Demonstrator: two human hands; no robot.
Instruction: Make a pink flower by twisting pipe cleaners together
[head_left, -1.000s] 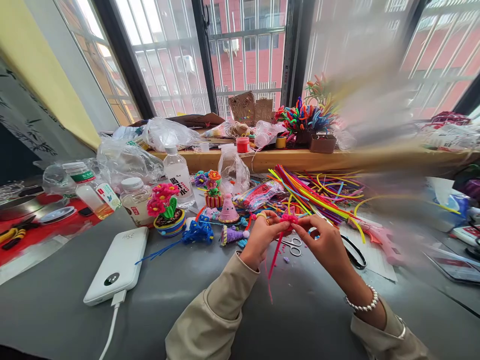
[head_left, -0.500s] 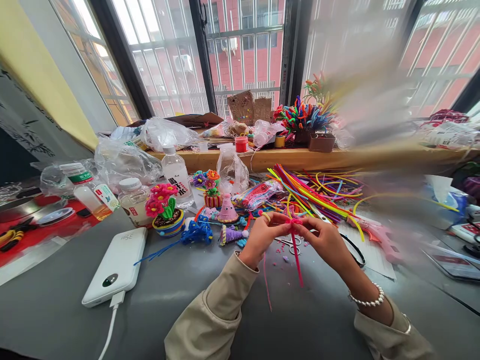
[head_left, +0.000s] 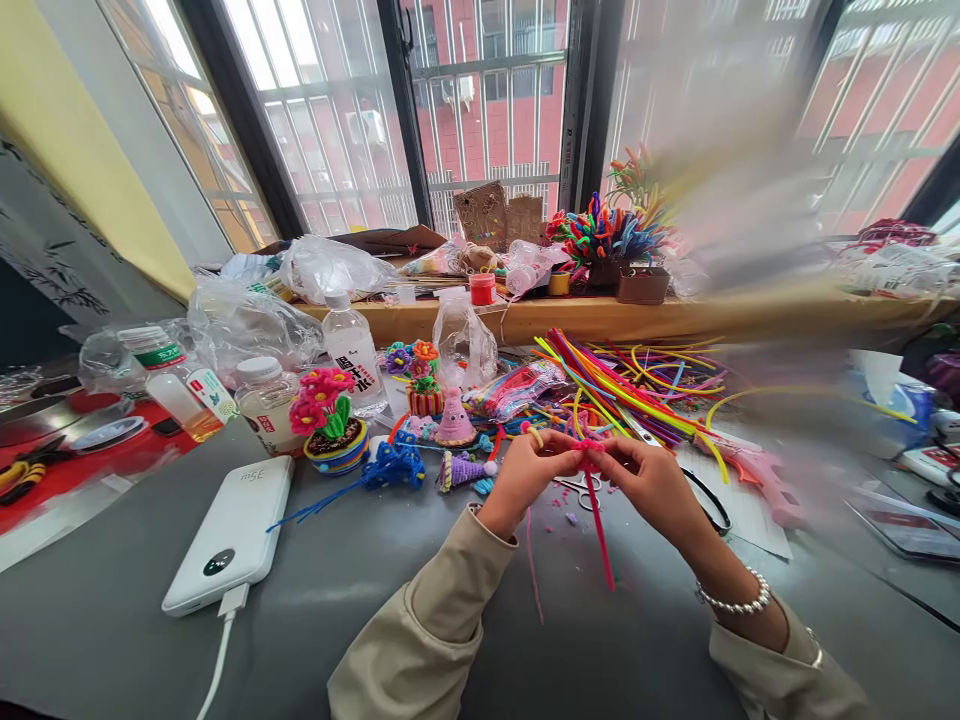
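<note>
My left hand (head_left: 529,465) and my right hand (head_left: 643,478) meet over the middle of the table, fingertips pinched together. Between them is a pink pipe cleaner (head_left: 598,525), its upper part twisted into a small shape that my fingers partly cover. One straight end hangs down toward the table. A thinner pink strand (head_left: 534,570) dangles below my left hand. Behind my fingers lie small scissors (head_left: 583,490) and tiny pink scraps. Just left of my left hand is a purple striped cone (head_left: 461,470), with a pink cone figure (head_left: 454,420) behind it.
A bundle of coloured pipe cleaners (head_left: 600,380) lies behind my hands, a pink glue gun (head_left: 765,480) to the right. On the left stand a pink flower pot (head_left: 335,450), a blue pipe-cleaner piece (head_left: 394,465), a white power bank (head_left: 232,535) with its cable, and bottles (head_left: 352,350).
The hanging end of the pink pipe cleaner has swung slightly right and reaches a little lower. Both hands stay in nearly the same place, still pinching it.
</note>
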